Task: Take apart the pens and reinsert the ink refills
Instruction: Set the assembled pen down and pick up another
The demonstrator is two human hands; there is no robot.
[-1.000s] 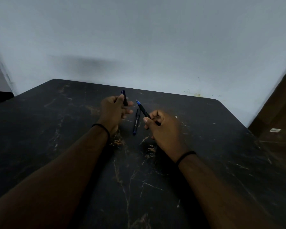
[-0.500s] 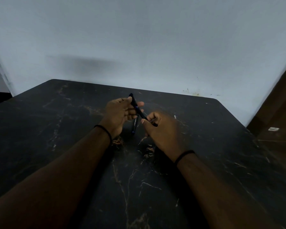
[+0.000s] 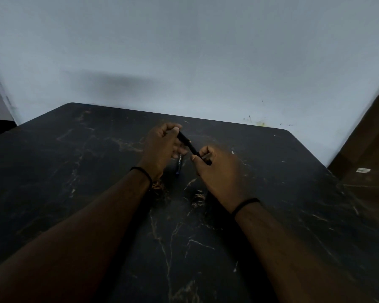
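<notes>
Two hands on one black pen (image 3: 188, 144) above the desk (image 3: 293, 193): left hand (image 3: 162, 145) gripping the far end, right hand (image 3: 214, 169) pinching the near end. Second pen (image 3: 179, 165) lying flat underneath. Probably light, stiff, slick plastic, so best gripped close to the joint.

The left hand (image 3: 162, 147) is covering the far end of the black pen (image 3: 188, 144), and the right hand (image 3: 219, 171) is covering its near end. The left hand is also hiding the far part of a second pen (image 3: 179, 166) lying on the surface (image 3: 74, 171). Its writing is too small to read. The picture's edge is cutting off both arms.
</notes>
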